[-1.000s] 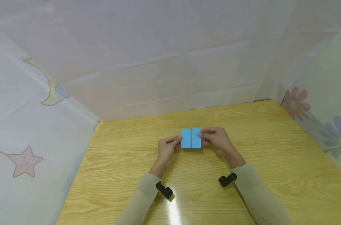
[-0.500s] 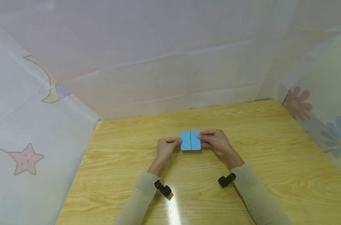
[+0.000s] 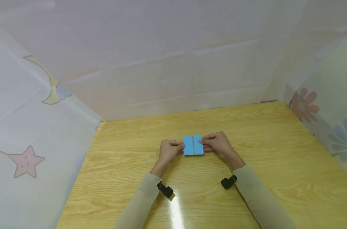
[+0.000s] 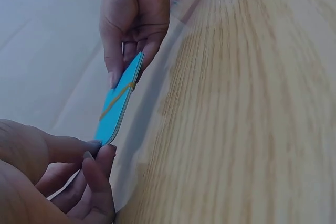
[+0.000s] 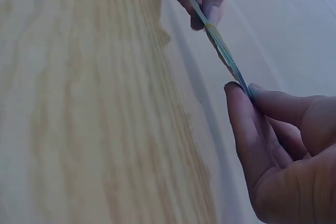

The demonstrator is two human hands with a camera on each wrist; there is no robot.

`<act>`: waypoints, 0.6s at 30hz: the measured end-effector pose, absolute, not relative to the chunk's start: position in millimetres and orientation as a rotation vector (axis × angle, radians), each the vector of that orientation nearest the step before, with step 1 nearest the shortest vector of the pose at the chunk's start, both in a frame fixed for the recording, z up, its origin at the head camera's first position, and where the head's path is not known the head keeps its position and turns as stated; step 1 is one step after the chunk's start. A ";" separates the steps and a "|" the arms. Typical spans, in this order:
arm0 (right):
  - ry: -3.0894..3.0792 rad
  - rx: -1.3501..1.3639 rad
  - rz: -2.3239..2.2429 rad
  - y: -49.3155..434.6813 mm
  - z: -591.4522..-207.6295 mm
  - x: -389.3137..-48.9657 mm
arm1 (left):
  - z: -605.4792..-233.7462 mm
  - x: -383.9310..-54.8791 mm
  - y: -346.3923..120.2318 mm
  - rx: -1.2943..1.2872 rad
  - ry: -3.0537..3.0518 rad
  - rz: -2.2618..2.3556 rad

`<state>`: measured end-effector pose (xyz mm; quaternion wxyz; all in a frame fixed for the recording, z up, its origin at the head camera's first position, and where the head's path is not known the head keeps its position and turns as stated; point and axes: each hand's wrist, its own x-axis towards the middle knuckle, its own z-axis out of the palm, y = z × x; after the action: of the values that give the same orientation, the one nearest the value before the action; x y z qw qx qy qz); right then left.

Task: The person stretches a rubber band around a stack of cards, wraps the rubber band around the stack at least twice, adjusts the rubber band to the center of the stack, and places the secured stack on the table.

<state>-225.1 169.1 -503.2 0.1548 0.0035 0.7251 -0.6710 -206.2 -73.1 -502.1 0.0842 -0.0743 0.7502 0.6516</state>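
A thin stack of light blue cards [image 3: 188, 146] with rounded corners has a brownish-yellow rubber band [image 3: 193, 145] stretched round its middle. My left hand [image 3: 169, 150] pinches the left edge between thumb and fingers. At the opposite edge my right hand [image 3: 219, 143] pinches too, its thumb lying on the top face. In the left wrist view the band [image 4: 116, 102] crosses the blue face at a slant. Seen nearly edge-on in the right wrist view, the card stack [image 5: 223, 51] shows several thin layers. The stack is held just above the table.
A wood-grain table [image 3: 127, 190] spreads beneath both arms. Pale sheeting [image 3: 150, 79] rises behind its far edge, with printed walls at left and right. Each sleeve carries a small black wrist camera [image 3: 165, 190].
Both hands have brought the card stack slightly down the head view, nearer the person. Their pinch on its two edges stays the same.
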 end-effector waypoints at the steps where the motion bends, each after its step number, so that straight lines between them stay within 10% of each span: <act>1: 2.100 0.009 -1.899 168.1 -503.1 -225.9 | -501.9 -207.0 -74.1 -0.211 2.256 1.921; 18: 2.280 0.018 -1.636 163.9 -496.5 -235.1 | -502.8 -214.1 -75.2 -0.185 2.392 1.736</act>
<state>-235.1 163.9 -496.5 0.1667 0.0063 0.8011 -0.5748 -214.1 -75.2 -502.8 0.0899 -0.0621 0.8044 0.5839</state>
